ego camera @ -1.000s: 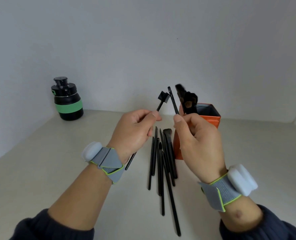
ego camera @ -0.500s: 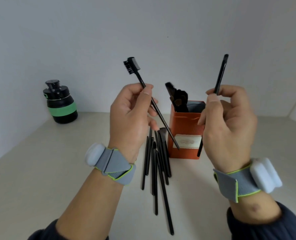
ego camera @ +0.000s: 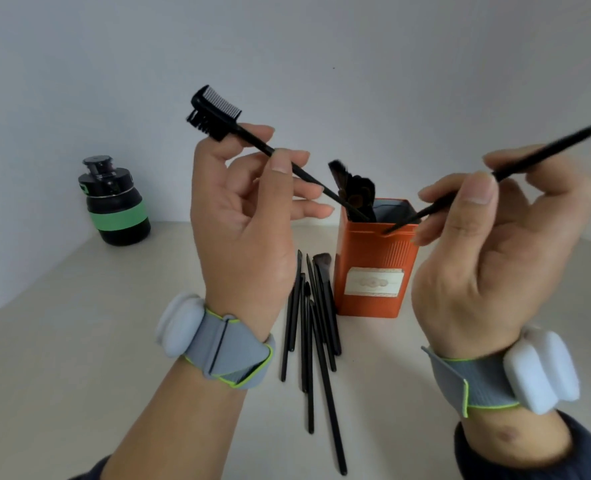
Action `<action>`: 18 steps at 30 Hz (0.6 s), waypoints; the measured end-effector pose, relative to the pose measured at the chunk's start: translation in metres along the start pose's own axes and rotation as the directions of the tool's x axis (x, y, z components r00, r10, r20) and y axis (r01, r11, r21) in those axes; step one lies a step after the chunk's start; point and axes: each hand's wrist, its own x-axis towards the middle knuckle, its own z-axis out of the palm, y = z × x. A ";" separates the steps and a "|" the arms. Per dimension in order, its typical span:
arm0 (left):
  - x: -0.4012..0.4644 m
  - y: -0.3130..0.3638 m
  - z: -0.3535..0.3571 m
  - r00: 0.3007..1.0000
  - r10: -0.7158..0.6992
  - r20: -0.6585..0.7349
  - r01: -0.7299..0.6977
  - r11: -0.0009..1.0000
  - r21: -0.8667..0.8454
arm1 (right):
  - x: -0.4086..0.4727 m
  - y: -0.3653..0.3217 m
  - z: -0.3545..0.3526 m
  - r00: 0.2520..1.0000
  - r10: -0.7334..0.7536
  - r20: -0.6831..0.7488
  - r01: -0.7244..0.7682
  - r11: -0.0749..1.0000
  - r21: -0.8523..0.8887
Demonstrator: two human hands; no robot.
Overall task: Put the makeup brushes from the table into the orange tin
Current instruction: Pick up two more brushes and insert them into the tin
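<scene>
Nothing's really reading as text here. The tin (ego camera: 373,268) is showing a pale label (ego camera: 372,280), but it's too blurry.

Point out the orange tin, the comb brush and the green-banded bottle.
orange tin (ego camera: 373,271), head view, front wall.
comb brush (ego camera: 214,114), head view, comb head.
green-banded bottle (ego camera: 119,218), head view, green band.

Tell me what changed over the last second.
Both hands lifted their brushes and tipped the handles toward the orange tin: left hand pinching the black comb brush, right hand the thin black brush. Loose black brushes and green-banded bottle stayed put.
</scene>
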 end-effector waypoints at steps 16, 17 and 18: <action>-0.009 -0.027 0.009 0.995 -0.015 0.095 0.000 0.987 0.159 | -0.011 0.024 0.005 0.968 0.204 0.147 -0.167 0.959 -0.228; -0.010 -0.030 0.010 0.995 -0.026 0.096 0.010 0.986 0.166 | -0.011 0.025 0.005 0.963 0.214 0.163 -0.171 0.954 -0.246; -0.011 -0.034 0.012 0.994 -0.040 0.097 0.022 0.985 0.174 | -0.012 0.027 0.006 0.958 0.222 0.182 -0.169 0.948 -0.270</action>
